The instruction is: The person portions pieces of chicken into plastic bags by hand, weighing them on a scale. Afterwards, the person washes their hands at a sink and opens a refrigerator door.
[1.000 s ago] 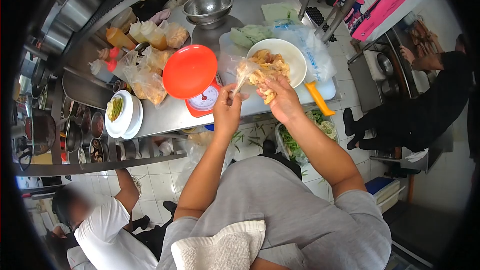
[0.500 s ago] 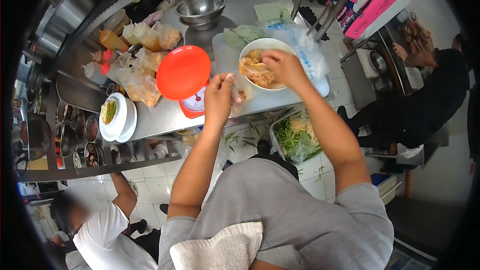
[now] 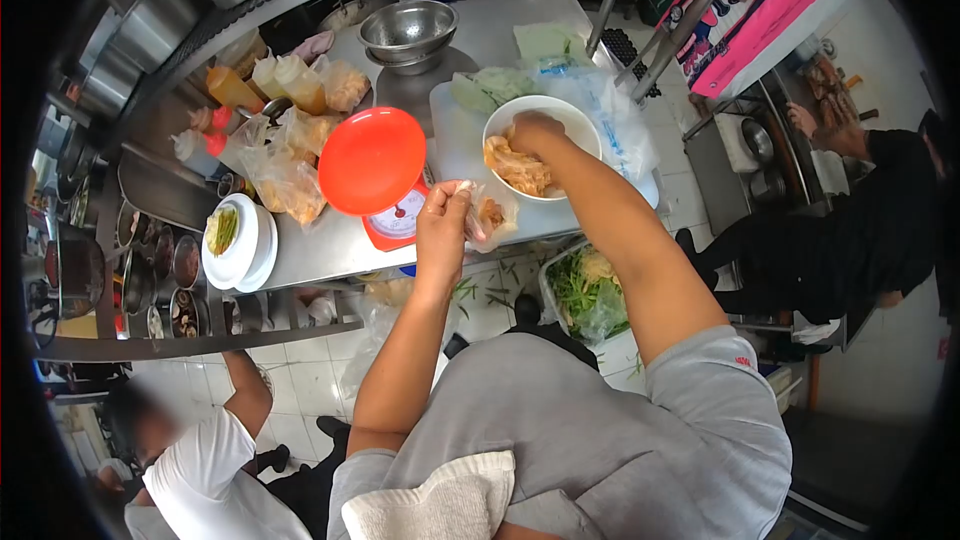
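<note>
My left hand (image 3: 443,223) pinches the top of a small clear plastic bag (image 3: 493,218) with some orange-brown food inside, held at the counter's front edge. To its left stands a red kitchen scale (image 3: 398,218) topped by a round red pan (image 3: 372,160). My right hand (image 3: 537,132) reaches down into a white bowl (image 3: 588,135), touching the orange-brown coated food (image 3: 520,170) there; its fingertips are hidden. Under the bowl lies a pale cutting board (image 3: 450,120).
Filled plastic bags (image 3: 285,180), sauce bottles (image 3: 300,85) and stacked plates (image 3: 238,250) line the left. Metal bowls (image 3: 408,30) stand behind. Greens fill a crate (image 3: 585,290) below. One co-worker (image 3: 215,460) is at lower left, another (image 3: 830,210) at right.
My right hand has gone deeper into the bowl, onto the food. My left hand has shifted slightly right and lower, and the bag now hangs wider, showing its contents.
</note>
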`<move>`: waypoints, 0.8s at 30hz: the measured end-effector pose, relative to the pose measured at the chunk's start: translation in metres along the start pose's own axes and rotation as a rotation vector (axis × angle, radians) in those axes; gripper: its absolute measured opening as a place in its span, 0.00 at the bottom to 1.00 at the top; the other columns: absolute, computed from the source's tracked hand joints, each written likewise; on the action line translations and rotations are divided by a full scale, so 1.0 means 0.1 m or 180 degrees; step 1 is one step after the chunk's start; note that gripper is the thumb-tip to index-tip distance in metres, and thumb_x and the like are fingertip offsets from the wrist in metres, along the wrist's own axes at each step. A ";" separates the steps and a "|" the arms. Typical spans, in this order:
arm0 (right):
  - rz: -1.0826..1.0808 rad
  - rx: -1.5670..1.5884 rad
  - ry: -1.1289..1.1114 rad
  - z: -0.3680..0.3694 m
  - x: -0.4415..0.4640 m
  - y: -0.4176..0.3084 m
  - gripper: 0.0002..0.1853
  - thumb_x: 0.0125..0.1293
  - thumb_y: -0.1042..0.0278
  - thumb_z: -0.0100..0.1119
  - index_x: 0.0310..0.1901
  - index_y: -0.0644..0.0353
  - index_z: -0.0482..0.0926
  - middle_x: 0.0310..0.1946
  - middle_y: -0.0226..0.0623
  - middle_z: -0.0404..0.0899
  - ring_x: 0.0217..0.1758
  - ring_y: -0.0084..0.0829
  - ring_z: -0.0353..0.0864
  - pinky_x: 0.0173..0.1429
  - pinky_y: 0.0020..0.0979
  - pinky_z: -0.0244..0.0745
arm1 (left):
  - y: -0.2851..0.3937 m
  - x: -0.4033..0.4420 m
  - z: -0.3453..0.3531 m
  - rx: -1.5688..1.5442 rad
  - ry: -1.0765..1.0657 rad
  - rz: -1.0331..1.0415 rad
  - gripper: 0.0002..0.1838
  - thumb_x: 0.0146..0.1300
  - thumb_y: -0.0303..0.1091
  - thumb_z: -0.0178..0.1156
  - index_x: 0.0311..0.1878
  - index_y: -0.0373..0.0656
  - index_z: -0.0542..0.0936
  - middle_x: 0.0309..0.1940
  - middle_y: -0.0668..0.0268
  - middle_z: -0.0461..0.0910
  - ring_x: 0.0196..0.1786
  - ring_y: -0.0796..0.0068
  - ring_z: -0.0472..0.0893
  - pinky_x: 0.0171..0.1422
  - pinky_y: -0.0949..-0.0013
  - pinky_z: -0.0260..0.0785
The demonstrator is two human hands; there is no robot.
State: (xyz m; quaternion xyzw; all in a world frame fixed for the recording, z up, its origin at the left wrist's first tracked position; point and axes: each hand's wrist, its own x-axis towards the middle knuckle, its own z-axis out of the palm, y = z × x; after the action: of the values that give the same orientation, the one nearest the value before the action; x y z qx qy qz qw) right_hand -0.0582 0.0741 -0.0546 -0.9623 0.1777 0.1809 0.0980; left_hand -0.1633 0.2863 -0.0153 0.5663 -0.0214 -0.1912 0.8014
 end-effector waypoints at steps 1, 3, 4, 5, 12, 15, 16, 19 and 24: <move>-0.0100 0.0077 0.0126 -0.02 -0.03 0.02 0.20 0.51 0.60 0.60 0.47 0.56 0.78 0.48 0.38 0.78 0.52 0.35 0.77 0.50 0.36 0.74 | -0.01 0.01 -0.02 -0.0008 0.0001 0.0009 0.07 0.66 0.33 0.51 0.40 0.38 0.72 0.20 0.71 0.71 0.16 0.83 0.69 0.21 0.78 0.63; -0.0211 0.0135 0.0262 -0.17 -0.07 0.09 0.19 0.50 0.61 0.62 0.45 0.56 0.79 0.46 0.39 0.79 0.50 0.33 0.78 0.47 0.34 0.75 | -0.02 0.05 -0.06 -0.0124 0.0105 0.0004 0.07 0.65 0.33 0.51 0.39 0.39 0.73 0.19 0.71 0.70 0.16 0.83 0.69 0.21 0.78 0.64; -0.0309 0.0697 -0.0069 -0.29 -0.06 0.16 0.20 0.49 0.62 0.63 0.45 0.58 0.77 0.42 0.39 0.79 0.47 0.32 0.79 0.45 0.32 0.76 | -0.01 0.05 -0.07 -0.0131 0.0108 0.0007 0.07 0.65 0.33 0.51 0.39 0.39 0.73 0.19 0.71 0.70 0.16 0.83 0.69 0.21 0.78 0.64; -0.0400 0.1259 -0.0406 -0.37 -0.04 0.24 0.22 0.48 0.63 0.64 0.46 0.60 0.75 0.38 0.39 0.79 0.44 0.30 0.79 0.43 0.29 0.76 | 0.00 0.06 -0.07 -0.0240 0.0106 0.0028 0.07 0.65 0.33 0.51 0.39 0.39 0.73 0.18 0.71 0.70 0.16 0.83 0.69 0.20 0.78 0.65; -0.0998 0.3198 -0.0753 -0.83 -0.35 0.67 0.26 0.51 0.59 0.67 0.50 0.61 0.71 0.40 0.36 0.77 0.40 0.25 0.76 0.39 0.24 0.73 | 0.15 0.18 -0.08 -0.0168 0.0144 -0.0028 0.08 0.64 0.33 0.53 0.39 0.38 0.74 0.18 0.72 0.70 0.14 0.83 0.69 0.18 0.79 0.63; -0.1127 0.3555 -0.0728 -1.02 -0.70 0.56 0.25 0.57 0.59 0.61 0.53 0.60 0.67 0.44 0.36 0.75 0.44 0.26 0.77 0.45 0.27 0.76 | 0.27 0.20 -0.03 -0.0084 0.0158 -0.0055 0.09 0.64 0.34 0.53 0.40 0.36 0.75 0.18 0.72 0.71 0.13 0.83 0.70 0.17 0.79 0.62; -0.1123 0.3825 -0.0672 -1.03 -0.84 0.49 0.24 0.59 0.60 0.59 0.54 0.59 0.66 0.45 0.36 0.74 0.45 0.26 0.77 0.47 0.28 0.76 | 0.29 0.20 -0.02 -0.0074 0.0180 -0.0056 0.09 0.64 0.34 0.53 0.40 0.36 0.75 0.18 0.72 0.71 0.13 0.83 0.70 0.17 0.79 0.62; -0.1615 0.4021 -0.1097 -0.87 -1.05 0.33 0.22 0.61 0.64 0.56 0.56 0.58 0.65 0.46 0.37 0.74 0.46 0.25 0.76 0.49 0.29 0.76 | 0.34 0.24 -0.01 -0.0126 0.0192 -0.0062 0.10 0.64 0.34 0.54 0.41 0.35 0.76 0.19 0.72 0.72 0.14 0.83 0.70 0.17 0.79 0.62; -0.2121 0.2420 0.0084 -0.21 -1.16 -0.17 0.16 0.58 0.65 0.57 0.47 0.63 0.75 0.37 0.40 0.79 0.42 0.32 0.80 0.46 0.35 0.75 | 0.38 0.26 0.03 -0.0282 0.0179 0.0099 0.10 0.64 0.33 0.54 0.40 0.35 0.76 0.18 0.72 0.71 0.14 0.84 0.70 0.17 0.79 0.62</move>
State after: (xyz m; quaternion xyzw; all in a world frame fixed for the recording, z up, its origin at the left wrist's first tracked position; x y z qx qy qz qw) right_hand -0.1462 0.1200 0.0115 -0.8652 -0.0846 0.0500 0.4917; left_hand -0.1289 0.2860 0.0156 0.5351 0.0009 -0.1635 0.8288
